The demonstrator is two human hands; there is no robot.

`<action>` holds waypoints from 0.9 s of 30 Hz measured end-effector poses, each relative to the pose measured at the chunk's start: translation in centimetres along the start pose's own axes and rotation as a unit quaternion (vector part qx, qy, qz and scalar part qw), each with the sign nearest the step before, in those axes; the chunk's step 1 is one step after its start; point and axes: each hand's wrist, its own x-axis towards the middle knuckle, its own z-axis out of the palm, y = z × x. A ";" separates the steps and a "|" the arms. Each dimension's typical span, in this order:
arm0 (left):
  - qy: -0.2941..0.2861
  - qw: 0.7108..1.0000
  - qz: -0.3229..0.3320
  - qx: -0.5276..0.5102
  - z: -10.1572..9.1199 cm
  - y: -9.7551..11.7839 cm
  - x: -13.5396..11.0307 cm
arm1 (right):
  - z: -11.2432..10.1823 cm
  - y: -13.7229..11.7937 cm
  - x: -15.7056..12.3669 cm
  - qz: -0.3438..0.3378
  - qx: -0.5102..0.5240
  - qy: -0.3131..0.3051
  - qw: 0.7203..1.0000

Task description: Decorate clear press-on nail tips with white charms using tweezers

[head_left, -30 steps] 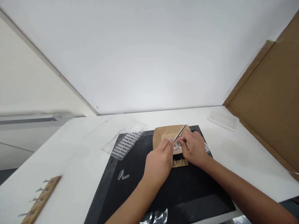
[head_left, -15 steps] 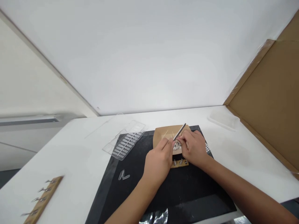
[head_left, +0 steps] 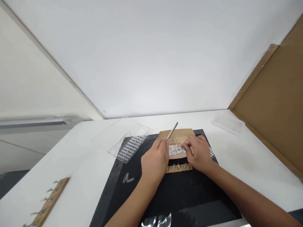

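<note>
My left hand (head_left: pixel 155 157) is closed around a slim nail file (head_left: pixel 172 130), which points up and away to the right. To its right, my right hand (head_left: pixel 196 151) pinches its thumb and fingers together; whatever is between them is too small to make out. Both hands are over a brown cardboard tray (head_left: pixel 165 135) holding white bits (head_left: pixel 174 150) and thin wooden sticks (head_left: pixel 178 138). Just in front of the tray lies a wooden strip (head_left: pixel 181 167) carrying several clear nail tips, partly covered by my left hand.
A black mat (head_left: pixel 184 195) covers the table's middle. On its left are a clear case of nail tips (head_left: pixel 130 148) and loose clear tips (head_left: pixel 127 178). Another wooden strip with metal clips (head_left: pixel 52 200) lies far left. A clear plastic lid (head_left: pixel 228 124) and a cardboard wall (head_left: pixel 272 104) are right.
My left hand has drawn left, away from my right hand, taking the nail file with it. More of the white bits and the wooden strip now shows between my hands.
</note>
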 end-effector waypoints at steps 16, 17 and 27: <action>-0.083 0.984 -0.110 0.117 -0.2 -3.9 1.9 | -0.1 0.9 -1.0 0.021 0.007 -0.015 1.000; -0.052 0.987 -0.091 0.124 -0.1 -4.0 1.8 | -0.2 0.9 -1.1 0.020 0.007 -0.013 1.000; 0.082 0.959 0.111 -0.249 1.2 -0.6 0.4 | -0.3 0.7 -1.1 -0.055 0.011 0.013 0.998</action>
